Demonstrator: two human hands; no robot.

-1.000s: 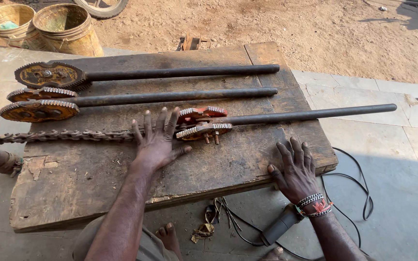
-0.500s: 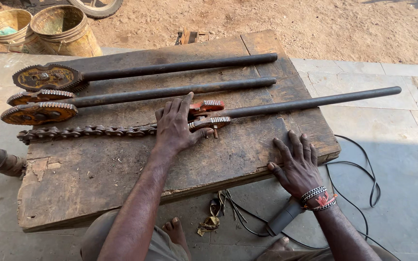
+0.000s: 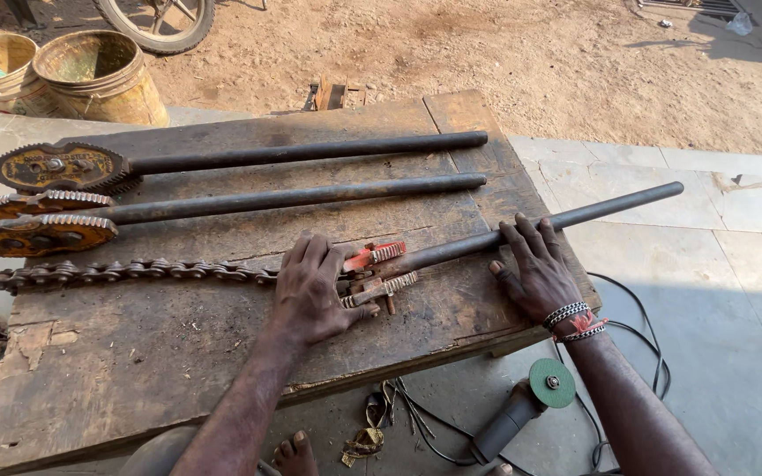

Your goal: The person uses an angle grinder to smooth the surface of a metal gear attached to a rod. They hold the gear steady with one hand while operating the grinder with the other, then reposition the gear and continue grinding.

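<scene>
A chain wrench with red jaws (image 3: pixel 377 256) lies across a worn wooden board (image 3: pixel 178 370). Its roller chain (image 3: pixel 134 271) trails to the left and its long dark handle (image 3: pixel 610 204) reaches past the board's right edge. My left hand (image 3: pixel 315 295) lies palm down over the wrench head where the chain meets the jaws, with the fingers curled around it. My right hand (image 3: pixel 535 275), with bead bracelets at the wrist, rests with spread fingers on the handle near the board's right edge.
Two more long-handled chain wrenches (image 3: pixel 55 167) (image 3: pixel 37 234) lie parallel further back on the board. An angle grinder (image 3: pixel 522 410) with a green disc and a black cable (image 3: pixel 650 353) lies on the floor below. Two buckets (image 3: pixel 99 75) and a wheel (image 3: pixel 156 18) stand beyond.
My right hand has moved from the board's front edge up onto the wrench handle. My left hand has slid right and closed over the wrench head.
</scene>
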